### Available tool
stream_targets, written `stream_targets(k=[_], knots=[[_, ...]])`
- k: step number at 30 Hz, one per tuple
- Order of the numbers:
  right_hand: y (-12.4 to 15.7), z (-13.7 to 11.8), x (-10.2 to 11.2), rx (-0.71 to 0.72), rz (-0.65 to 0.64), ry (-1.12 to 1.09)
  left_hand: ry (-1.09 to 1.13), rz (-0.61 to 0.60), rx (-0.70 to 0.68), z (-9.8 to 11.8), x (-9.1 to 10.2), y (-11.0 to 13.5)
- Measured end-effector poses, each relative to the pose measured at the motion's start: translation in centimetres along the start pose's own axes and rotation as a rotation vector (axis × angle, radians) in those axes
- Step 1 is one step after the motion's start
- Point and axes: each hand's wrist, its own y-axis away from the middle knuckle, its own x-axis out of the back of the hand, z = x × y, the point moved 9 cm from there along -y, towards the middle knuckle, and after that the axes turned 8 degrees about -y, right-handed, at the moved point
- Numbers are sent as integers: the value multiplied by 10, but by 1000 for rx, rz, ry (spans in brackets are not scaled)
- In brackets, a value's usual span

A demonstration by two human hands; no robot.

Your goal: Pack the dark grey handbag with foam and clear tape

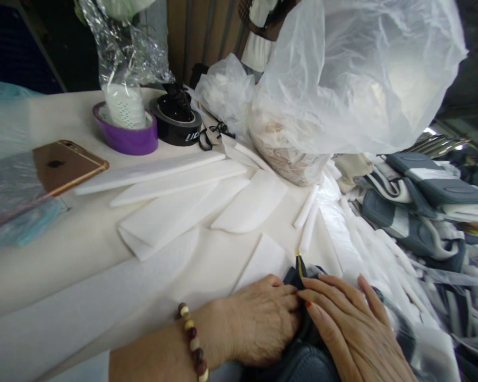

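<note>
A dark blue leather piece (306, 366) with a gold-toothed zipper (300, 265) lies at the bottom of the view, mostly covered by both hands. My left hand (258, 318), with a beaded bracelet (192, 337) on its wrist, comes from the left with fingers curled closed into the leather. Its fingertips are hidden. My right hand (350, 323) rests over the leather from the right, fingers stretched out beside the zipper and close against the left hand's fingers. White foam pieces (249, 204) lie on the table just beyond.
Purple tape (135, 140), black tape (175, 127) and a phone (66, 164) are on the table (63, 116) at the left. A large plastic bag (354, 90) bulges at the back right. Dark blue and white pieces (434, 180) are heaped at the right.
</note>
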Motion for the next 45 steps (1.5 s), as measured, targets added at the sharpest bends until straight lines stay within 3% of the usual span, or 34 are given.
stream_targets(k=[3, 10, 17, 21, 26, 32, 35, 38, 41, 45], knots=[[-5, -1, 2, -26, 0, 16, 36, -40, -33, 3, -4, 0], [-19, -6, 8, -126, 111, 23, 25, 10, -19, 2, 3, 1], [-23, -2, -4, -195, -5, -28, -2, 97, 24, 5, 6, 6], [-24, -3, -4, -215, 4, -40, -127, 170, 261, -15, 19, 14], [-21, -5, 3, -210, 31, -22, -407, 15, 724, -53, 30, 36], [-12, 0, 1, -164, -45, -23, -553, -22, 844, -67, 47, 47], [-8, 5, -4, -186, -84, -51, -502, -156, 875, -74, 48, 53], [-5, 8, -9, -207, -105, -69, -410, -224, 784, -71, 40, 51], [-5, 7, -9, -210, -111, -80, -187, -165, 740, -68, 28, 45], [-5, 4, -6, -176, -97, -68, 228, -32, 881, -80, 21, 44]])
